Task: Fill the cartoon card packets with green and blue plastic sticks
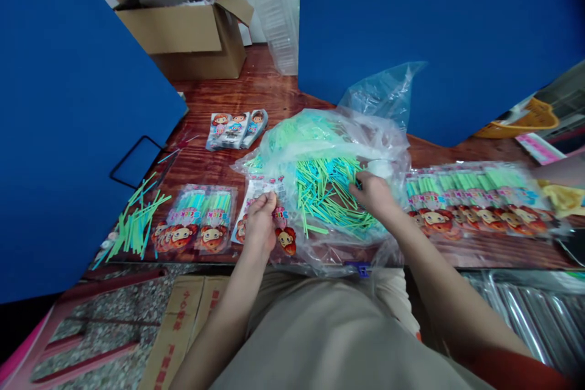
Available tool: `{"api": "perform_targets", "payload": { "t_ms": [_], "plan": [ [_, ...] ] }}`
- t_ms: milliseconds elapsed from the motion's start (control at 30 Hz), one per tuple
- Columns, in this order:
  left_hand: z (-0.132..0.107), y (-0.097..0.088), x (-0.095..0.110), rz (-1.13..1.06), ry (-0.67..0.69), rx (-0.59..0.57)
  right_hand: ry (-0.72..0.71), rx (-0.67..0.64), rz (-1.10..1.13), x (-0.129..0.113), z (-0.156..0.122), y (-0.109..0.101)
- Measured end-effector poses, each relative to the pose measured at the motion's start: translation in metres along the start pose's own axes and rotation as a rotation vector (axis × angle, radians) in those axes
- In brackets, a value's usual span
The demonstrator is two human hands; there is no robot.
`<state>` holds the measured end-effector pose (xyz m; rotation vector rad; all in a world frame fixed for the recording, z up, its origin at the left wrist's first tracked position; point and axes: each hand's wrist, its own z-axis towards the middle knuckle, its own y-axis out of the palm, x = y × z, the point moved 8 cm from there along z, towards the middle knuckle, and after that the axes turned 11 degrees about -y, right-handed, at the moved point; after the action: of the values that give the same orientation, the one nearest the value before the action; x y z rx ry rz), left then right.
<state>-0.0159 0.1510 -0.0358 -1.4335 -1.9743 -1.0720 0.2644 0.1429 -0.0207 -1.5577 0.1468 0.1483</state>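
Observation:
My left hand [259, 222] is closed on a clear printed packet [262, 204] with cartoon faces, held just above the table's front edge. My right hand [372, 192] reaches into a big clear plastic bag [329, 134] and its fingers pinch among a heap of green and blue sticks [326, 192]. What the fingers grip is hidden by the heap.
Filled packets [198, 222] lie at the left, beside loose green sticks [137, 219]. A long row of filled packets [475, 198] runs along the right. Empty packets [235, 129] sit further back. A cardboard box [189, 33] stands at the far end of the wooden table [256, 88].

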Motion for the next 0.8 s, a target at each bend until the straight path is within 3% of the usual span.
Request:
{"api": "perform_targets", "payload": {
  "t_ms": [167,367,500,600,800],
  "plan": [
    [-0.004,0.013,-0.001,0.087,0.069,-0.077,-0.020,-0.153,-0.061,-0.032,0.003,0.027],
    [-0.010,0.028,-0.013,0.151,-0.033,-0.178,-0.035,-0.182,-0.033,-0.040,0.012,0.034],
    [-0.012,0.037,-0.022,0.172,-0.077,-0.271,-0.058,-0.119,0.049,-0.031,0.010,0.031],
    [-0.011,0.036,-0.027,0.127,-0.120,-0.256,-0.049,-0.021,0.152,-0.019,0.004,0.028],
    [-0.010,0.045,-0.039,0.006,-0.321,-0.352,-0.011,0.193,0.429,-0.007,-0.010,0.026]
  ]
}}
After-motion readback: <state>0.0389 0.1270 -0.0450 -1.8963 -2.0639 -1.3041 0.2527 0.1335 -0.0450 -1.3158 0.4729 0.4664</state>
